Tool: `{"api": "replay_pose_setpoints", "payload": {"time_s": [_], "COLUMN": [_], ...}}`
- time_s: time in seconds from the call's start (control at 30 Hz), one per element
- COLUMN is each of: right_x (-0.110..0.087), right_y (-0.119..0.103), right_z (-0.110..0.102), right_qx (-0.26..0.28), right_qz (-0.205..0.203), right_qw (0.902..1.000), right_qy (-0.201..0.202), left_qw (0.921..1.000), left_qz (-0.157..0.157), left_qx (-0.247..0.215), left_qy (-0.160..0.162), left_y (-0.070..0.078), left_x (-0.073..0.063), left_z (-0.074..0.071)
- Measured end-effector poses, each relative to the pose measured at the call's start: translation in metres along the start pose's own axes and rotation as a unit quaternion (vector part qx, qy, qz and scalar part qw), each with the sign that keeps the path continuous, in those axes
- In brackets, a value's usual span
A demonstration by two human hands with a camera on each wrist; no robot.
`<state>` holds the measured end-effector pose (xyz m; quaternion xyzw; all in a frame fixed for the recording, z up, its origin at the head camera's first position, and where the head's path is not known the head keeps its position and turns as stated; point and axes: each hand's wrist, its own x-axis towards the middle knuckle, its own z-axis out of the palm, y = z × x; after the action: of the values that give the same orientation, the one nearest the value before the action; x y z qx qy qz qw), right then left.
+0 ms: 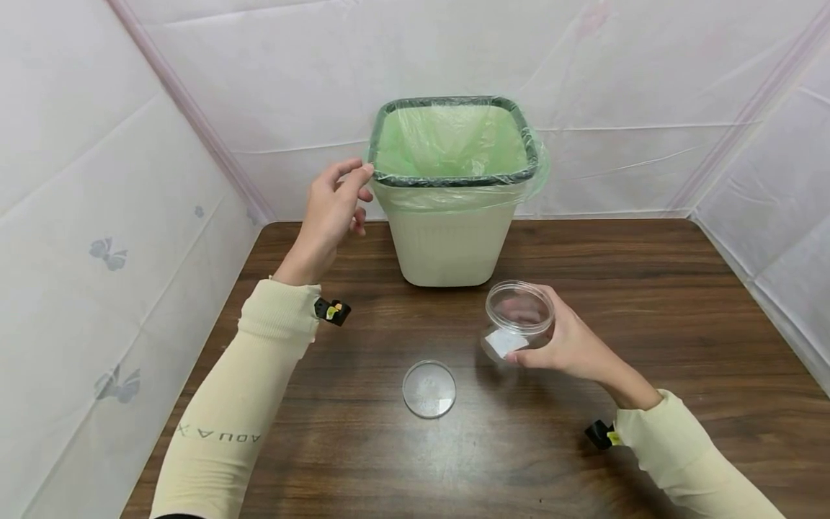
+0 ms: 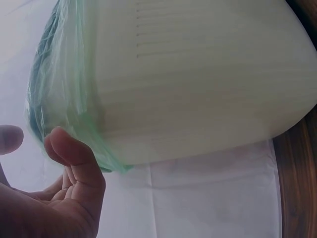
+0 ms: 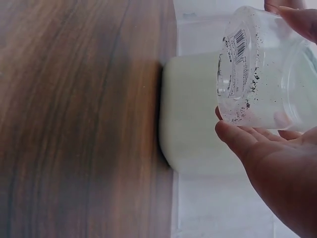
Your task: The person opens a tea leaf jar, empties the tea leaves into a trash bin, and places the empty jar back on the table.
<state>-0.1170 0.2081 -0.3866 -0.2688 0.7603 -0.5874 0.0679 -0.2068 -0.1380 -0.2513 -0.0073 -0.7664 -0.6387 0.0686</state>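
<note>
In the head view my right hand (image 1: 560, 342) grips a clear round jar (image 1: 496, 317) by its side, thumb in front and fingers behind. The jar's mouth is uncovered, and a white label (image 1: 507, 343) shows on it. Seen from the right wrist, the jar's base bears a barcode label (image 3: 240, 62) and dark specks, and it is held up off the table. My left hand (image 1: 333, 205) is at the left rim of a pale bin (image 1: 450, 245), thumb and fingers apart and loosely bent. A green liner bag (image 1: 447, 148) covers the bin's inside and folds over its dark rim.
A clear round lid (image 1: 429, 389) lies flat on the brown wooden table (image 1: 363, 447), in front of the bin. White patterned sheeting (image 1: 259, 79) encloses the back and both sides of the table.
</note>
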Motion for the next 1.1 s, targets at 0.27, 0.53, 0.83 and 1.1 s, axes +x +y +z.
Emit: {"api": "replay_pose_setpoints", "payload": {"time_s": [0.27, 0.53, 0.83, 1.1], "right_x": [-0.006, -0.014, -0.02, -0.025], "right_y": [0.004, 0.009, 0.014, 0.02], "right_z": [0.004, 0.007, 0.011, 0.013], "right_qx": [-0.027, -0.114, -0.141, -0.183], "right_qz": [0.026, 0.045, 0.05, 0.057], "right_qw": [0.9993, 0.9925, 0.9887, 0.9811], "right_qy": [-0.005, -0.006, -0.012, -0.024], "left_qw": [1.0, 0.9998, 0.9995, 0.9992], "left_qz": [0.006, 0.015, 0.017, 0.024], "left_qx": [0.0, -0.012, -0.026, -0.03], "left_qy": [0.002, 0.0, 0.006, 0.011], "left_y": [-0.003, -0.005, -0.006, -0.009], "left_x": [-0.006, -0.01, -0.016, -0.022], "left_z": [0.001, 0.004, 0.007, 0.008]}}
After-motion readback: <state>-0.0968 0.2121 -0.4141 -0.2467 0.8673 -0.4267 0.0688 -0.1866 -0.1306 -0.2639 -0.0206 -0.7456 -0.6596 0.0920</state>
